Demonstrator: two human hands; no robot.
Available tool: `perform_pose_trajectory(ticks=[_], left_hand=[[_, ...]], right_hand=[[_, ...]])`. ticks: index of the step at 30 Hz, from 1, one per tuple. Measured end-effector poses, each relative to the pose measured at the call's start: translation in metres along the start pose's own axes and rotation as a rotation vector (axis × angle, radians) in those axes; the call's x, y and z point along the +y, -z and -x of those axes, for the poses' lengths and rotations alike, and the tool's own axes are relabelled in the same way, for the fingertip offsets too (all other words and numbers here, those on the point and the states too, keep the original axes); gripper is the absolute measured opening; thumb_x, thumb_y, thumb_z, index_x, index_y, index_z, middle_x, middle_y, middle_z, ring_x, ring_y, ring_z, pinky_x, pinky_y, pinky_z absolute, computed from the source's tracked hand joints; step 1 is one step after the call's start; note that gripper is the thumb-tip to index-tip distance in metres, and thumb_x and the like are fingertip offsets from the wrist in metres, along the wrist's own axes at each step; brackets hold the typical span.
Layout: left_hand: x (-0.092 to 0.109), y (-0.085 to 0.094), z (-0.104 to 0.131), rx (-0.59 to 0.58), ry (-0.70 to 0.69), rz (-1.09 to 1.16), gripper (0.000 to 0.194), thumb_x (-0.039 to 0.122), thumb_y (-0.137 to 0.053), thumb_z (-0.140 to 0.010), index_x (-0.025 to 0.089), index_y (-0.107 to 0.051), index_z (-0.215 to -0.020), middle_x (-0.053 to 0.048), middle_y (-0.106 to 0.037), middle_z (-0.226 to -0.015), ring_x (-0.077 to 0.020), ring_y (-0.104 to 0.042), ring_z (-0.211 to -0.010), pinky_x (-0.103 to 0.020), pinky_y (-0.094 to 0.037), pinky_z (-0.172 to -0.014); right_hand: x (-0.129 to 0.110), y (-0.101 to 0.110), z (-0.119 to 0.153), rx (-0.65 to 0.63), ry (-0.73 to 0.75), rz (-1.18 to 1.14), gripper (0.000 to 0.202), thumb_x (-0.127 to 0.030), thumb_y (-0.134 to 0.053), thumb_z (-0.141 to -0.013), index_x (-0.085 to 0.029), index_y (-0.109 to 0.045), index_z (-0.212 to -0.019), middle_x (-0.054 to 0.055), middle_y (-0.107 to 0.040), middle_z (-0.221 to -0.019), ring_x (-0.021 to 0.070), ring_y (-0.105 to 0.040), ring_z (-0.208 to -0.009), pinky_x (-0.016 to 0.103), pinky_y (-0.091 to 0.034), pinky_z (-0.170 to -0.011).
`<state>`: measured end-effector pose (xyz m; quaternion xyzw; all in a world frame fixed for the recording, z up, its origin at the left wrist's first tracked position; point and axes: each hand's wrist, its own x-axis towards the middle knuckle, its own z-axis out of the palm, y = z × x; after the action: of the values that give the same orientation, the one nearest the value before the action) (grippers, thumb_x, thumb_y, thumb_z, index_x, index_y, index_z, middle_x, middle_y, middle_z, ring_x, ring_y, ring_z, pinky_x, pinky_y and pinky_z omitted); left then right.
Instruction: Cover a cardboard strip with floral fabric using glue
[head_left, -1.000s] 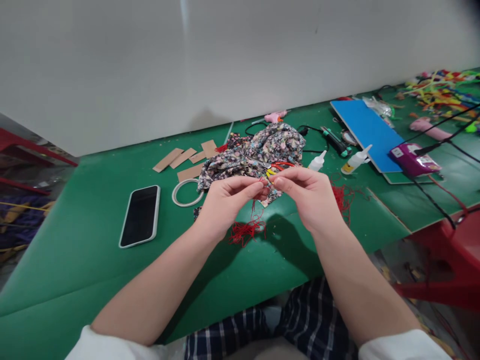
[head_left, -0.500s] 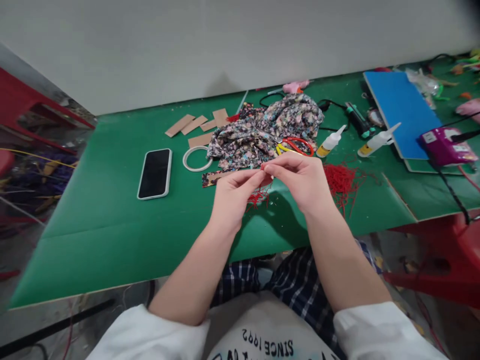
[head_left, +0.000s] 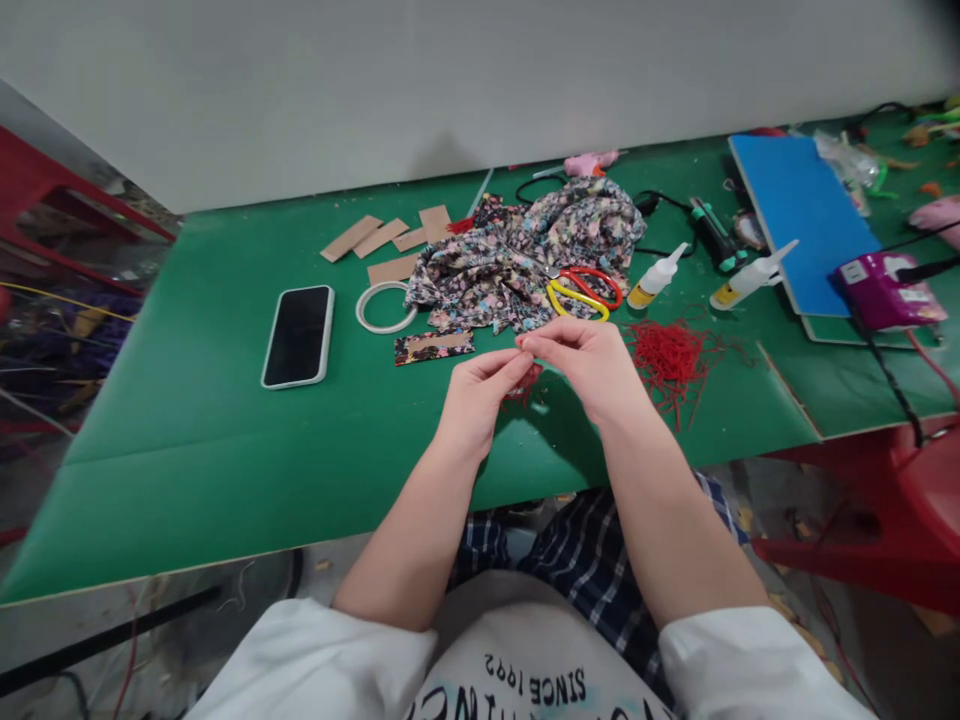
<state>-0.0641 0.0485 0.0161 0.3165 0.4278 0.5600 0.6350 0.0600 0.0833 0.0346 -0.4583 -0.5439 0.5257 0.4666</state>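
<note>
My left hand (head_left: 480,398) and my right hand (head_left: 581,362) meet at the fingertips over the green table. Both are closed in a pinch on a small bit of red thread (head_left: 523,342), mostly hidden by the fingers. Loose red threads (head_left: 519,398) lie under my hands. A larger heap of red threads (head_left: 670,360) is to the right of my right hand. Just beyond my hands are scissors (head_left: 583,292) with red and yellow handles, resting against crumpled floral cloth (head_left: 510,260). A cloth-covered strip (head_left: 433,346) lies beyond my left hand.
On the green table (head_left: 247,470) are a phone (head_left: 298,337), a tape roll (head_left: 362,308), cardboard pieces (head_left: 351,239), two glue bottles (head_left: 655,281), a blue board (head_left: 810,220) and a purple box (head_left: 889,290) with cables. A wall (head_left: 337,90) rises behind.
My left hand has turned slightly and sits a little lower, uncovering the cloth-covered strip. The scissors' yellow handle shows more fully. The whole view has shifted slightly.
</note>
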Motion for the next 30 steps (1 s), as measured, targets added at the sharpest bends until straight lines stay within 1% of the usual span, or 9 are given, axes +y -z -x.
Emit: perform_pose_trajectory(ticks=[4, 7, 11, 15, 22, 27, 30], left_hand=[[0.001, 0.0, 0.001, 0.005, 0.039, -0.004, 0.019, 0.032, -0.077, -0.061, 0.017, -0.069, -0.07, 0.003, -0.063, -0.059, -0.0049, -0.054, -0.055, -0.018, -0.041, -0.058], [0.001, -0.001, 0.002, 0.002, 0.061, -0.003, 0.021, 0.033, -0.076, -0.061, 0.017, -0.069, -0.071, 0.003, -0.064, -0.062, -0.0061, -0.055, -0.057, -0.019, -0.042, -0.06], [0.0, -0.001, 0.004, 0.019, -0.022, -0.027, 0.018, 0.032, -0.073, -0.066, 0.018, -0.069, -0.077, 0.0, -0.069, -0.074, -0.0097, -0.062, -0.07, -0.022, -0.046, -0.07], [-0.001, -0.001, 0.006, -0.006, -0.078, -0.041, 0.014, 0.031, -0.071, -0.071, 0.019, -0.069, -0.078, 0.0, -0.07, -0.077, -0.0115, -0.064, -0.075, -0.023, -0.047, -0.073], [-0.001, 0.001, 0.008, 0.016, -0.127, -0.184, 0.016, 0.033, -0.07, -0.071, 0.018, -0.069, -0.076, 0.0, -0.07, -0.073, -0.0112, -0.063, -0.07, -0.021, -0.047, -0.066], [0.001, 0.0, 0.01, 0.011, -0.12, -0.266, 0.018, 0.035, -0.068, -0.071, 0.018, -0.069, -0.078, -0.001, -0.07, -0.073, -0.0128, -0.063, -0.069, -0.023, -0.048, -0.066], [0.002, -0.001, 0.01, -0.004, -0.104, -0.258, 0.019, 0.035, -0.069, -0.07, 0.017, -0.069, -0.076, 0.0, -0.069, -0.07, -0.0125, -0.063, -0.066, -0.022, -0.047, -0.062]], right_hand=[[0.002, 0.0, -0.002, -0.067, -0.053, -0.087, 0.011, -0.029, -0.073, -0.061, -0.019, -0.07, -0.066, 0.0, -0.068, -0.07, 0.0116, -0.061, -0.068, 0.028, -0.049, -0.069], [0.003, 0.002, -0.003, -0.109, -0.098, -0.155, 0.014, -0.032, -0.073, -0.061, -0.019, -0.07, -0.067, 0.0, -0.069, -0.07, 0.0111, -0.061, -0.068, 0.027, -0.049, -0.069], [0.003, 0.007, -0.002, -0.121, -0.119, -0.148, 0.021, -0.039, -0.067, -0.069, -0.021, -0.072, -0.078, 0.001, -0.07, -0.077, 0.0099, -0.06, -0.07, 0.026, -0.048, -0.07], [-0.001, 0.012, -0.001, -0.176, -0.082, -0.105, 0.016, -0.031, -0.071, -0.066, -0.02, -0.072, -0.078, 0.001, -0.069, -0.075, 0.0095, -0.06, -0.067, 0.026, -0.049, -0.07], [-0.006, 0.012, 0.003, -0.231, -0.052, -0.124, 0.011, -0.026, -0.072, -0.065, -0.02, -0.072, -0.075, -0.001, -0.066, -0.072, 0.0085, -0.06, -0.063, 0.024, -0.05, -0.064], [-0.006, 0.016, 0.003, -0.278, -0.061, -0.114, 0.011, -0.027, -0.072, -0.065, -0.021, -0.072, -0.074, -0.001, -0.066, -0.071, 0.0088, -0.06, -0.063, 0.024, -0.05, -0.062], [-0.006, 0.018, 0.003, -0.292, -0.054, -0.098, 0.011, -0.027, -0.072, -0.065, -0.021, -0.072, -0.073, -0.001, -0.066, -0.07, 0.0089, -0.059, -0.064, 0.023, -0.05, -0.061]])
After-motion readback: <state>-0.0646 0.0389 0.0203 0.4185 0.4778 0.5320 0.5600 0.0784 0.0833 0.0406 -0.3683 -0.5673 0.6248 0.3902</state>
